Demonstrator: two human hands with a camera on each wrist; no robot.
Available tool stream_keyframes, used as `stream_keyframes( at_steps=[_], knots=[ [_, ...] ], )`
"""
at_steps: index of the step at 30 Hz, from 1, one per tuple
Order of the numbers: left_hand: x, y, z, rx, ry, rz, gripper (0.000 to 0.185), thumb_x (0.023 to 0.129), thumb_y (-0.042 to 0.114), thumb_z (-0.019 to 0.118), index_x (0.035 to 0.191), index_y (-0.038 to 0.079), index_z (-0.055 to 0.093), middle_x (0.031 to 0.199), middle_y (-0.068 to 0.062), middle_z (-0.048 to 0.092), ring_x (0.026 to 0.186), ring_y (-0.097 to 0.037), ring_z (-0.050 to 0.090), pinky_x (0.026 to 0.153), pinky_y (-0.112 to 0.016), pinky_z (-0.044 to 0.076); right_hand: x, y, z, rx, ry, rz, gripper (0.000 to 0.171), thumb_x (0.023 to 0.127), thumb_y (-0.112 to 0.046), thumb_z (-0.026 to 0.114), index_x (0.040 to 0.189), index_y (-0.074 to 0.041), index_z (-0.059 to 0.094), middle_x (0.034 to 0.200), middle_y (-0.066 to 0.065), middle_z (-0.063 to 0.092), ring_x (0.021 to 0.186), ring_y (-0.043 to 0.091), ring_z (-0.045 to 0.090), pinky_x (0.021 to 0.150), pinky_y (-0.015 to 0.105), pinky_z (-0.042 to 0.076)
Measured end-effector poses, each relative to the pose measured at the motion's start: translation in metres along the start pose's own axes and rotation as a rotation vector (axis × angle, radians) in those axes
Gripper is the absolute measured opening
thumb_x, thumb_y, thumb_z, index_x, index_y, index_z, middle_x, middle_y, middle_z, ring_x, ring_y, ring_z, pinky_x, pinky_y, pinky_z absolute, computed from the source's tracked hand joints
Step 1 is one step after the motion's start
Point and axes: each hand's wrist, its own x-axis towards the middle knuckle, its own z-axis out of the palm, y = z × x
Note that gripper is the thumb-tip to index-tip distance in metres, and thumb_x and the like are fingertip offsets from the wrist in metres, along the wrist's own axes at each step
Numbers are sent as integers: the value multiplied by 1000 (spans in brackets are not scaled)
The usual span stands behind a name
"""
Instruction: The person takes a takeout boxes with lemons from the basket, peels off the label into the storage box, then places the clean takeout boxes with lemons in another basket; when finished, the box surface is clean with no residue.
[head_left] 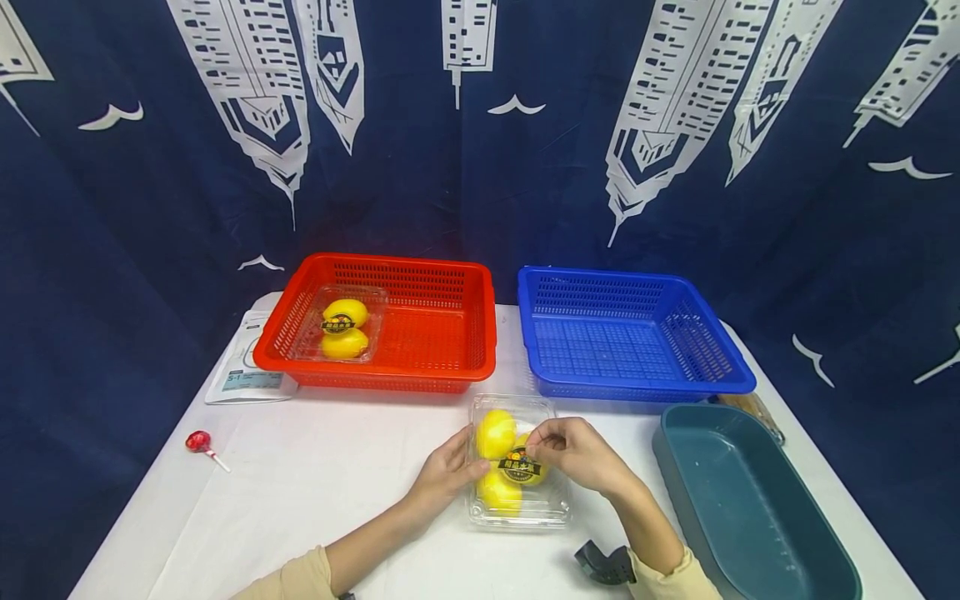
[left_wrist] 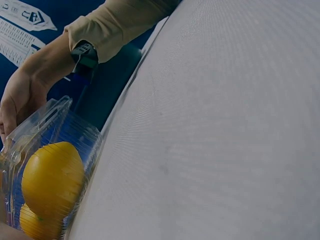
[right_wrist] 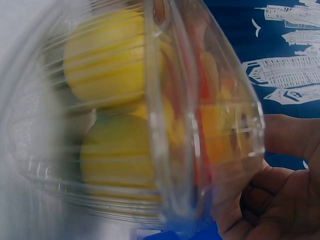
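Observation:
A clear plastic clamshell box (head_left: 551, 508) lies on the white table with several lemons (head_left: 496, 433) inside. My left hand (head_left: 444, 477) grips its left side, thumb over the lid's edge. On the lid is a dark round fruit sticker with a banner (head_left: 519, 468). Thumb and forefinger of my right hand (head_left: 576, 454) pinch at the sticker's upper right edge. The right wrist view has the box's ribbed side (right_wrist: 165, 150) up close, with the curled right fingers (right_wrist: 260, 195) at the lid. From the left wrist, two lemons (left_wrist: 52, 177) show through the plastic.
Behind stand a red basket (head_left: 397, 383), holding a similar stickered lemon box (head_left: 375, 321), and a blue basket (head_left: 637, 387). A deep teal tub (head_left: 757, 492) is at the right. On the left lie a red lollipop (head_left: 198, 442) and a printed white packet (head_left: 251, 367).

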Motion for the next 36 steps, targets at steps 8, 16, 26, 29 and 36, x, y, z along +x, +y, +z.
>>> stream_keyframes(
  at_steps=[8,16,26,29,36],
  knots=[
    [0,0,0,0,3,1,82,94,25,63,153,-5,14,160,-22,15,148,-36,21,117,-40,28,0,2,-1,24,-5,-2,13,87,-5,65,90,8,66,78,7,63,68,7,53,61,19,48],
    [0,0,0,16,5,1,82,94,26,62,153,-5,14,160,-23,15,148,-37,20,117,-40,26,0,1,0,21,8,12,13,87,-5,65,90,7,66,76,4,61,67,7,52,60,18,46],
    [0,0,-1,28,7,-1,82,94,27,62,153,-5,15,161,-22,14,148,-37,19,118,-41,25,0,1,0,38,16,18,14,87,-6,66,91,7,66,79,6,63,69,7,54,62,18,47],
    [-1,0,0,29,5,3,82,94,27,63,153,-5,15,161,-22,14,148,-38,19,118,-42,25,0,1,-1,40,23,20,14,87,-6,66,92,7,66,79,7,63,70,8,54,63,19,48],
    [-2,1,0,33,-3,17,85,93,30,64,153,-4,14,160,-24,16,147,-39,22,117,-42,28,1,1,-3,64,32,40,16,87,-7,67,94,7,66,81,7,64,73,10,55,65,21,49]
  ],
)
